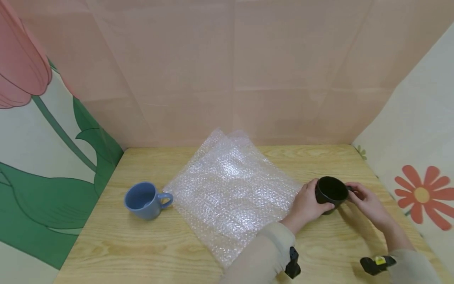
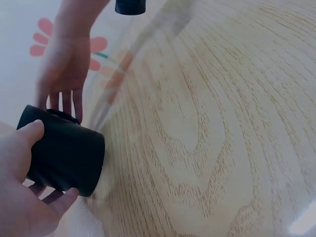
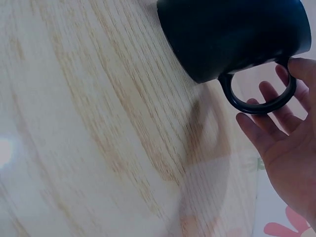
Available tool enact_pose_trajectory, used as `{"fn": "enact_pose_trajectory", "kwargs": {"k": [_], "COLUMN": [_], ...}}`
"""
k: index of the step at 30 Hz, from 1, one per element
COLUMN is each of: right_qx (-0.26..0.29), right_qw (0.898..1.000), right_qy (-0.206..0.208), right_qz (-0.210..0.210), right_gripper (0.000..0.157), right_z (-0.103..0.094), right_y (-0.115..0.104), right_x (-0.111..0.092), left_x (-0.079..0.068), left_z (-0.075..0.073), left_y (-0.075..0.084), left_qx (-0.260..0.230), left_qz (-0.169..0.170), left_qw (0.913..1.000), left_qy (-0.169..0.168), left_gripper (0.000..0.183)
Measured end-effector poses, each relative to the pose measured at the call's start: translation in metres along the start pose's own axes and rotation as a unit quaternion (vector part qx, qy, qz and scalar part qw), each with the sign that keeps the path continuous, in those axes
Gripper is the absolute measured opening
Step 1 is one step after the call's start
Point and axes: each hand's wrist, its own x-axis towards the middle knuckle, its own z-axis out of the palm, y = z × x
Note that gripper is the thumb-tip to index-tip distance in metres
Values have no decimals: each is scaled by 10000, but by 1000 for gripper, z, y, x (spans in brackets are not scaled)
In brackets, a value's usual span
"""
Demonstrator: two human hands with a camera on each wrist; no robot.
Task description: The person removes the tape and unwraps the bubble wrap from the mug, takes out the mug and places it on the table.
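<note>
A black mug [image 1: 332, 191] is held at the right side of the table, mouth up. My left hand [image 1: 307, 202] grips its body, thumb on the near side and fingers round the far side; the left wrist view shows the thumb and fingertips against the mug's dark wall [image 2: 69, 153]. On the other side, my right hand [image 1: 369, 203] pinches the mug's handle [image 3: 261, 106] near its top between thumb and forefinger. The other fingers spread loosely behind the handle loop in the right wrist view.
A sheet of bubble wrap [image 1: 230, 189] lies flat, turned cornerwise, across the middle of the wooden table [image 1: 117, 248]. To its left stands a blue mug [image 1: 145, 203], handle towards the wrap. Printed cloth walls [image 1: 227, 71] enclose the table's back and sides.
</note>
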Motion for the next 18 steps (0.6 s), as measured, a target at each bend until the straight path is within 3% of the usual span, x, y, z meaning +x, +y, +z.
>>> {"fn": "enact_pose_trajectory", "kwargs": {"k": [6,10,14,18], "right_qx": [-619,-939,-989,-957], "right_qw": [9980,9955,9950,9940], "right_qy": [77,93,138,496], "right_qz": [94,116,18,-206], "right_gripper": [37,39,40,35], "right_z": [-4,-5,-5,-5], "right_y": [-4,-8,-11,-12], "right_x": [-1,-1,0,5], "left_x": [0,-1,-2,-2], "left_z": [-3,-5,-10,-15], "left_y": [4,4,3,2], "left_qx": [-38,-133,-205,-99], "left_qz": [32,-155,-310,-317], "left_qw": [10000,9997,9991,9991], "left_qy": [-73,-139,-227,-271], "left_gripper": [72,69,65,61]}}
